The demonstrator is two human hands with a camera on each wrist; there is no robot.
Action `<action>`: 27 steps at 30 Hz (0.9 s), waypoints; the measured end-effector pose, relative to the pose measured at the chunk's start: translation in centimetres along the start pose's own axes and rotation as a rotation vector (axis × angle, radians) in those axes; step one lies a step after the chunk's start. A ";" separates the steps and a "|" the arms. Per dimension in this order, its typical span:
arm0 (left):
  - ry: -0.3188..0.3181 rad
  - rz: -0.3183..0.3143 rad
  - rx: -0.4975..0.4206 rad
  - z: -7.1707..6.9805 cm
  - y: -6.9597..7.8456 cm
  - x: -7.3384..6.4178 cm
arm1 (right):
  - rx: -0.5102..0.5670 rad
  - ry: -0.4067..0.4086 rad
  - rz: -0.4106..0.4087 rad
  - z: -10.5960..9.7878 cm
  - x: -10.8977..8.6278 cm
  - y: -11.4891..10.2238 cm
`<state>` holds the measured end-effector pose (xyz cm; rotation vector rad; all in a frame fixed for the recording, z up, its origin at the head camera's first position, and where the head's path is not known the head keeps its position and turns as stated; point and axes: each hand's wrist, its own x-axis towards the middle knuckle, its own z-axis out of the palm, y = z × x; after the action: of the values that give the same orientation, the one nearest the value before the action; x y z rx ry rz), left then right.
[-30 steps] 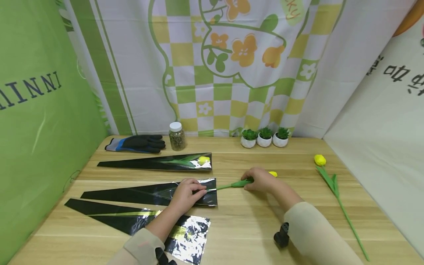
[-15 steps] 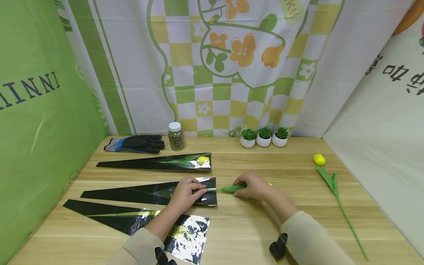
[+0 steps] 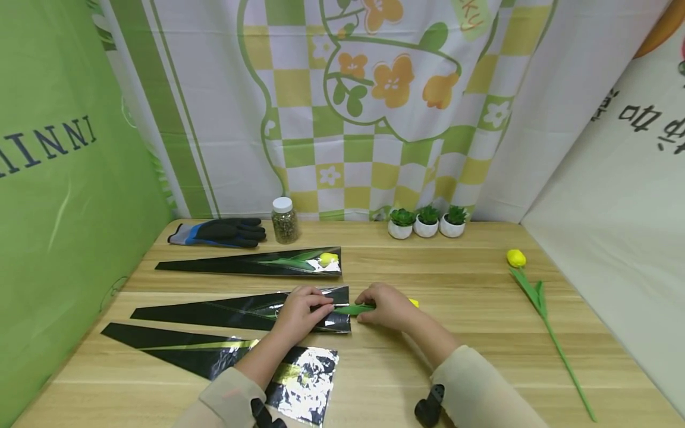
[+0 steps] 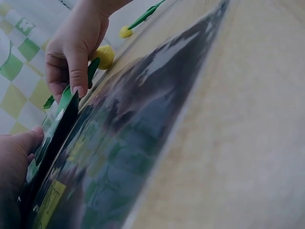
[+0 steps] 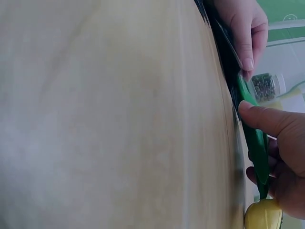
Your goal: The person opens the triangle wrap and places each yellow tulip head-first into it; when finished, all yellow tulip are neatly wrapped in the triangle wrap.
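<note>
My right hand [image 3: 387, 307] pinches an artificial yellow tulip [image 3: 353, 310] by its green leaves. Its stem and leaf tips lie inside the middle black-and-clear flower sleeve [image 3: 203, 313]. The yellow bloom [image 5: 263, 217] sticks out behind that hand, outside the sleeve. At the sleeve's wide mouth, my left hand [image 3: 301, 315] pinches the clear film between thumb and fingers, covering part of the stem. The left wrist view shows the right thumb and fingers around the leaves [image 4: 66, 99] right at the sleeve's edge.
Behind lies a sleeve [image 3: 214, 264] with a yellow tulip inside. Nearer me is a flat, shiny sleeve [image 3: 176, 345]. Another tulip [image 3: 546, 315] rests at the right. Along the back are a work glove [image 3: 227, 232], a jar [image 3: 285, 221] and three potted plants [image 3: 426, 223].
My right hand has moved left toward the sleeve's mouth, sliding the tulip deeper, so its leaves now enter the sleeve. The left hand has stayed in place.
</note>
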<state>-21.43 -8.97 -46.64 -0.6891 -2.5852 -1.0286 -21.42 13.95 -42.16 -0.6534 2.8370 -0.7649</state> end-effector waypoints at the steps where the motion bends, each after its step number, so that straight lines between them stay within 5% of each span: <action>1: -0.002 -0.004 0.000 0.0 0.0 0.0 | -0.004 0.001 -0.002 0.1 0.0 -0.1; 12: -0.014 -0.007 0.002 0.0 -0.1 0.0 | 0.103 0.029 0.071 -0.8 -0.9 0.4; 20: -0.018 -0.011 -0.014 0.0 0.0 -0.1 | 0.281 0.103 0.085 -2.5 -3.3 3.8; 27: -0.022 -0.012 -0.015 -0.1 0.0 -0.1 | 0.457 0.123 0.216 -2.9 -5.3 6.3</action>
<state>-21.28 -9.07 -46.60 -0.6938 -2.6057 -1.0513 -19.69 22.55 -42.74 -0.2344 2.6245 -1.3848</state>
